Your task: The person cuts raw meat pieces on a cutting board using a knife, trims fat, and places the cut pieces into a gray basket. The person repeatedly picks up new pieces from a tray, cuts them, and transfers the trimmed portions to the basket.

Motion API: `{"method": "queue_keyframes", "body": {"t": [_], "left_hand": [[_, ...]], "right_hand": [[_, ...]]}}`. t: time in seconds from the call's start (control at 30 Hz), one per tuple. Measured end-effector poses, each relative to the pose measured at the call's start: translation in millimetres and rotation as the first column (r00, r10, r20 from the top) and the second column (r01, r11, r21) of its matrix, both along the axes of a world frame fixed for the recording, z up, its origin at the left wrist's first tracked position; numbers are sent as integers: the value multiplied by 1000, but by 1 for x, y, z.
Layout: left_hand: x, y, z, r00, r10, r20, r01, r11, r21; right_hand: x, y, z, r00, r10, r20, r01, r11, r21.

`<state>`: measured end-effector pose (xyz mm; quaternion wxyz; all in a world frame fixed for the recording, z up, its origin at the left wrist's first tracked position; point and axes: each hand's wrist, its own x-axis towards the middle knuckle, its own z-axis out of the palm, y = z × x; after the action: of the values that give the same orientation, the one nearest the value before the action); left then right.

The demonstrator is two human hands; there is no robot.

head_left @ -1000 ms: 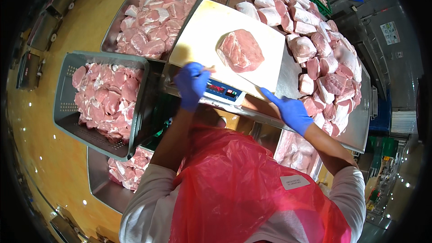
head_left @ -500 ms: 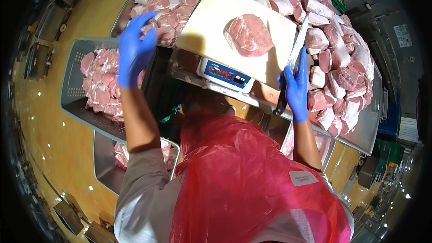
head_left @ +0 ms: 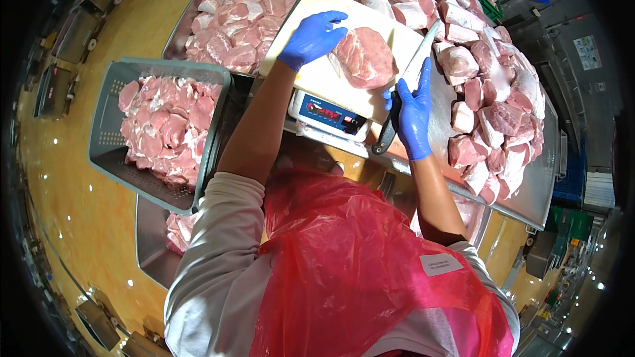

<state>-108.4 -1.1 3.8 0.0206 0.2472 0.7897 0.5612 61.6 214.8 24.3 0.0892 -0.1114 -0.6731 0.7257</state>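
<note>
**Meat slab steadied on the scale board**

The pink raw meat slab lies on the white cutting board atop the digital scale. The left hand, grip released, presses its near edge, seemingly to steady it. Right of the slab, the right hand is clenched around a black-handled knife, blade pointing away.

Left arm stretched forward, bare forearm, sleeve at elbow; left hand in blue glove, fingers spread, palm down. Right arm bent, forearm raised forward; right hand gloved blue too, fingers curled shut in a grip, thumb side up.
</note>
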Motion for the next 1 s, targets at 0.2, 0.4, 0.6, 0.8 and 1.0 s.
{"method": "queue_keyframes", "body": {"t": [0.2,0.4,0.6,0.8,1.0], "left_hand": [[29,35,-20,989,125,-76,-133,986,-100],[118,18,-30,950,269,-156,-237,952,196],[150,-32,-25,876,481,40,-482,871,94],[145,-1,-1,934,322,-152,-305,944,122],[88,10,-2,870,171,-463,-160,985,63]], "right_hand": [[-37,-16,16,998,-3,-69,-3,996,-87],[-87,25,53,960,2,-281,53,981,187],[-11,21,43,993,106,-52,-60,830,554],[29,-8,9,959,270,87,-259,712,652],[4,-57,15,992,111,57,-124,827,548]]}}
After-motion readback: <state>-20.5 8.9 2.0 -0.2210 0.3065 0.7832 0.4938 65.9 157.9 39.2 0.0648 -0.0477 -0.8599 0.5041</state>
